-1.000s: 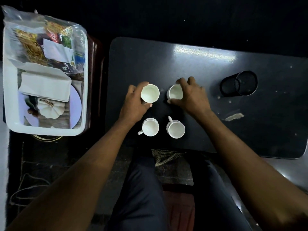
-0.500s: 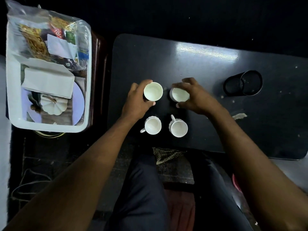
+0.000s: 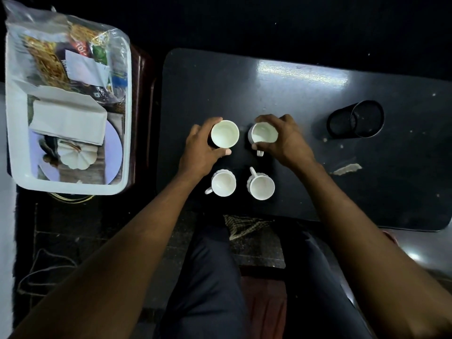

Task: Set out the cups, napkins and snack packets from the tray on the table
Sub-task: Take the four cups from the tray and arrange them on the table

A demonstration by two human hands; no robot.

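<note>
Light: dim, dark surroundings
Glare: bright streak on the table [image 3: 303, 72]
Edges: wide-angle bending
Focus: forearms soft, centre sharp

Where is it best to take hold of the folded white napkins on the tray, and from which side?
Judging by their pose, pinch the folded napkins at the right-hand edge, coming from above. They lie flat inside the tray, whose raised rim hinders a sideways approach, and that edge seems free, while the snack packets crowd the far side.

The right hand [image 3: 285, 140] has turned its cup [image 3: 263, 134], handle now nearer.
</note>
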